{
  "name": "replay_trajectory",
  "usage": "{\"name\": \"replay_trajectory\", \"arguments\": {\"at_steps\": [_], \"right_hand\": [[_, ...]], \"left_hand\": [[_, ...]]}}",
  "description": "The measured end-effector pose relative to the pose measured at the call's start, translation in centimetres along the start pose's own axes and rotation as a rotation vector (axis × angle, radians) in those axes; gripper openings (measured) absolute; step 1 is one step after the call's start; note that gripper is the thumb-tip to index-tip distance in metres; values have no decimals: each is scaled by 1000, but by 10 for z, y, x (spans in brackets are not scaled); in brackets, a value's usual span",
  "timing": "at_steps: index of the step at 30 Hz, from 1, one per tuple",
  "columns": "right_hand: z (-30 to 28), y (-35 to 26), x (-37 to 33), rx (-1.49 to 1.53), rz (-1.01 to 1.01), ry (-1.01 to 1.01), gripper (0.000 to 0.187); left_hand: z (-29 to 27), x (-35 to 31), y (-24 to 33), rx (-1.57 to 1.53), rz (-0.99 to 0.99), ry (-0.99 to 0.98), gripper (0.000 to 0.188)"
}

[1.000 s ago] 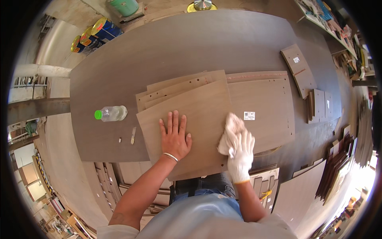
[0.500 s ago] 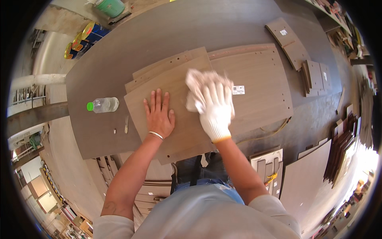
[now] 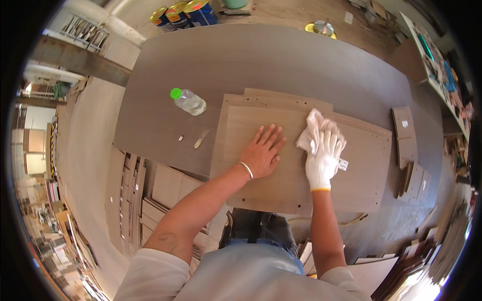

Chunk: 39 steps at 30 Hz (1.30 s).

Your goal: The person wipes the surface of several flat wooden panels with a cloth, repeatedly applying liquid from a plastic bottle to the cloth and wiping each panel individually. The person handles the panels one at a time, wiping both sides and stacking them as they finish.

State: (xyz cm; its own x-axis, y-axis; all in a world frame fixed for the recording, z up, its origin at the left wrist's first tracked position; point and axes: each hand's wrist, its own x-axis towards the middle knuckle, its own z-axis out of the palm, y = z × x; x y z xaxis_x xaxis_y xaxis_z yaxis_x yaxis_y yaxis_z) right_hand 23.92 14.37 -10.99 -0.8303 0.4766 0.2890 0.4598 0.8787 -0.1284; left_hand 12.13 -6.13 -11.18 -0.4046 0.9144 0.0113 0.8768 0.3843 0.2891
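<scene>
Grey table (image 3: 261, 60) mostly bare at the far side. Stacked wood panels (image 3: 281, 180) overhang its near edge. Left hands (image 3: 262, 153) pressed flat, fingers spread, grasping nothing. Gloved right hands (image 3: 322, 159) laid on white cloth (image 3: 315, 125), cloth partly hidden. Plastic bottle (image 3: 189, 101) lies well clear, left.

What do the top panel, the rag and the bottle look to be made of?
Top panel: seemingly laminated board, matte brown woodgrain with drilled edge holes. Rag: soft white cloth, crumpled under the gloved right hand. Bottle: clear plastic with a green cap.
</scene>
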Motion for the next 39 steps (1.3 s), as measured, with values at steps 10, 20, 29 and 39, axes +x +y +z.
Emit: {"name": "replay_trajectory", "arguments": {"at_steps": [10, 20, 29, 39], "right_hand": [[34, -211, 130, 210, -591, -444, 45], [28, -36, 115, 496, -403, -389, 45], [49, -161, 113, 332, -483, -474, 57], [51, -148, 138, 298, -596, -511, 76]], "left_hand": [[24, -9, -8, 147, 259, 29, 66], [2, -5, -1, -1, 113, -65, 71], [17, -1, -2, -231, 88, -102, 66], [18, -34, 61, -86, -95, 26, 64]]}}
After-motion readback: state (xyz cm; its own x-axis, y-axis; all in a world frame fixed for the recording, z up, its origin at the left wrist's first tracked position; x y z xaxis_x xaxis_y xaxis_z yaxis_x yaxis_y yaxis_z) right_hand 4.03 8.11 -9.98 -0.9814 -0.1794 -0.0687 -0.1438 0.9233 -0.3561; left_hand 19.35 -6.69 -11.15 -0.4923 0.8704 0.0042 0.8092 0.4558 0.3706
